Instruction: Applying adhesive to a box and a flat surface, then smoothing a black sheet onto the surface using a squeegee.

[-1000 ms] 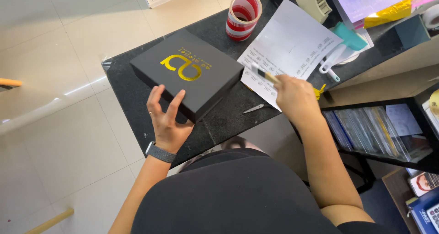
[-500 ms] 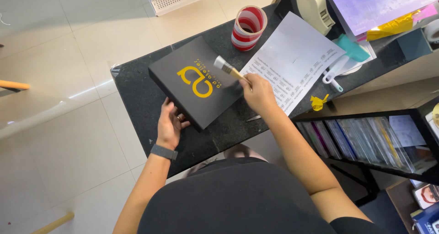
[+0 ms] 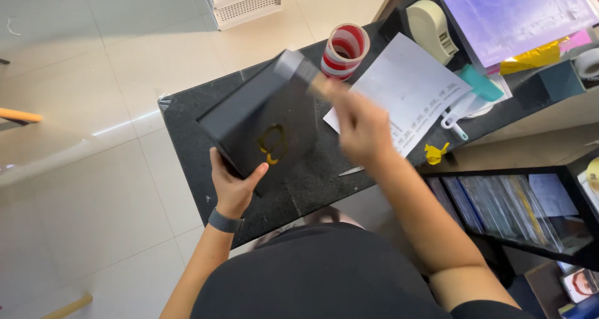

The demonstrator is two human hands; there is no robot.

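The left hand [image 3: 234, 185] is closed on the near corner of a black box [image 3: 262, 122]. It holds the box tilted up, with one edge lifted off the dark worktop [image 3: 187, 116]. The box is flat and square, with a gold mark [image 3: 272, 145] on its top.

The right hand [image 3: 360, 129] is wrapped around the handle of a brush [image 3: 299, 69]. The brush head sits over the far edge of the box. The hand and brush are blurry, so it may be touching the box, but I cannot be sure.

Just past the box stands a roll of red and white tape [image 3: 345, 49]. Beside it lies a white paper [image 3: 405, 94] with rows of small print. A beige tape holder [image 3: 430, 29] sits behind the paper. A small yellow scrap [image 3: 435, 152] lies near the worktop's right edge. A white basket [image 3: 243, 1] stands on the floor.
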